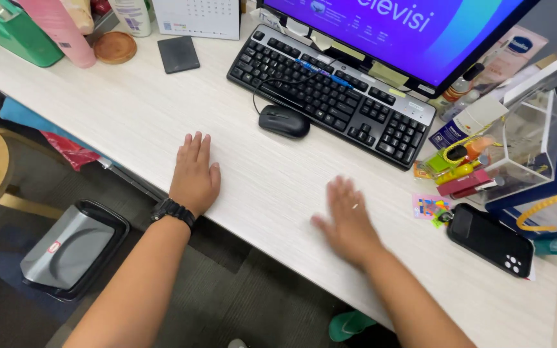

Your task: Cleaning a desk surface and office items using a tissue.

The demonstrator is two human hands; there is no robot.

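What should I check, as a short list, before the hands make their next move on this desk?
1. Left hand flat on desk, empty: ok.
2. Right hand empty: looks so, but blurred; cannot tell.
3. Mouse apart from both hands: ok.
4. Keyboard uncovered: not ok, blue pen lies on the keys.
5. Black phone lies fully on desk, right of right hand: ok.

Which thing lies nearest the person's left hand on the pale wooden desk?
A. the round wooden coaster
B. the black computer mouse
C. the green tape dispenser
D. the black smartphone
B: the black computer mouse lies just beyond the flat left hand on the pale wooden desk.
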